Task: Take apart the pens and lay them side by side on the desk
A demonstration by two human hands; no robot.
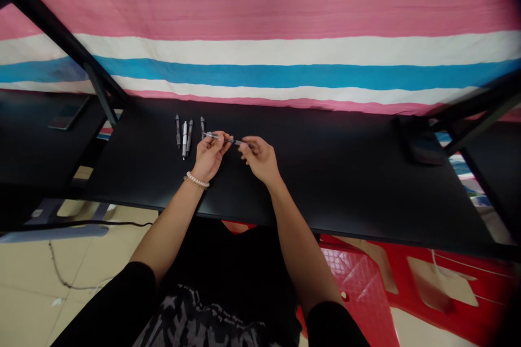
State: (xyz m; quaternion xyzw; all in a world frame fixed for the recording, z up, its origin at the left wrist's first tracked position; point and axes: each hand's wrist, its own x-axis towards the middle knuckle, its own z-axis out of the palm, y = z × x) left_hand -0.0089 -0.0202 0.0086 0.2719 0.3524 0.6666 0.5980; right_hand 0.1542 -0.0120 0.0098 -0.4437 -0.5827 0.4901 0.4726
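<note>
Over the black tabletop, my left hand [210, 153] is closed around a slim pen [228, 140] with a clear barrel. The pen lies nearly level, and my right hand [259, 156] pinches its right end between thumb and fingers. Whether the pen is in one piece or in parts is too small to tell. Left of my left hand, a grey pen [178, 131], a white pen [184, 141] and another grey pen [189, 137] lie side by side. One more pen [202, 124] lies just behind my left hand, its lower part partly hidden.
A dark flat device [423, 143] sits at the table's right end. A phone-like slab [69, 114] lies on the neighbouring table at left. Black frame bars [61, 27] slant up on both sides, before a striped cloth [285, 76]. Red plastic stools [362, 287] stand below the front edge.
</note>
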